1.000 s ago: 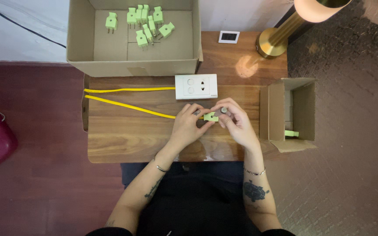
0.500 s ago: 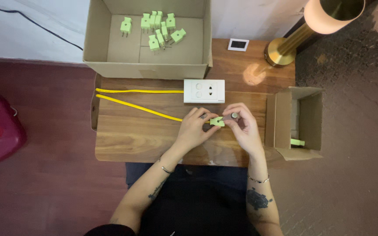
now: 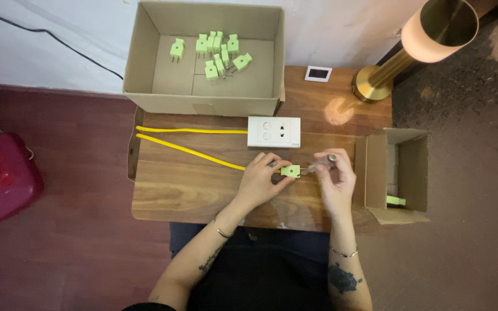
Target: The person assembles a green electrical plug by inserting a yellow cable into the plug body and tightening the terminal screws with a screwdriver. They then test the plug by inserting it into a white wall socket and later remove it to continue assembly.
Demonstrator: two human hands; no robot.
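Note:
My left hand (image 3: 259, 179) pinches a small light-green plug (image 3: 290, 170) at the end of a yellow cable (image 3: 191, 151) above the wooden table (image 3: 174, 190). My right hand (image 3: 335, 179) holds a thin clear-handled screwdriver (image 3: 320, 164) whose tip points at the plug's right side. A white wall socket plate (image 3: 274, 131) lies just beyond both hands, with the yellow cable running into its left side.
A large open cardboard box (image 3: 206, 57) with several green plugs stands at the table's back. A smaller cardboard box (image 3: 397, 175) on its side at the right holds one green plug (image 3: 395, 200). A brass lamp (image 3: 427, 40) stands back right, a red object (image 3: 1, 178) on the floor left.
The view has shifted slightly. My right hand has drawn a little to the right, leaving the screwdriver more exposed between it and the plug. My left hand keeps its hold on the plug.

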